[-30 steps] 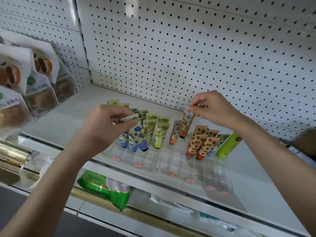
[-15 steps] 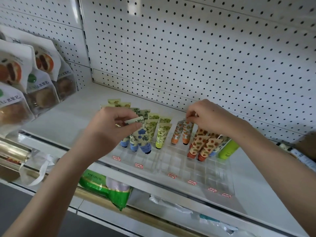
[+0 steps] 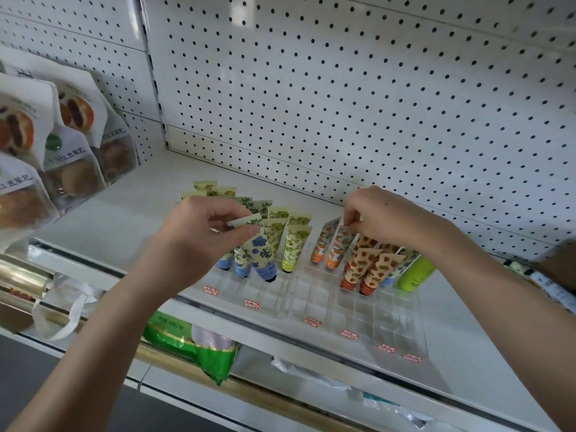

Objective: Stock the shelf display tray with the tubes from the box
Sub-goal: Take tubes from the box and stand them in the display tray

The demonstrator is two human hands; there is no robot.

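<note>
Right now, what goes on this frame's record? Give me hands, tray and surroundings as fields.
left hand: pinches crimped top of blue-flower tube
right hand: pinches top of orange-print tube
tray: clear, compartmented; back rows hold tubes, front rows unfilled
beside tray: green bottle, on the right
far left: snack bags

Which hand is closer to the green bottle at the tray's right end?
Right. The right hand pinches an orange tube just left of the green bottle. The left hand holds a blue tube much farther to the left.
</note>
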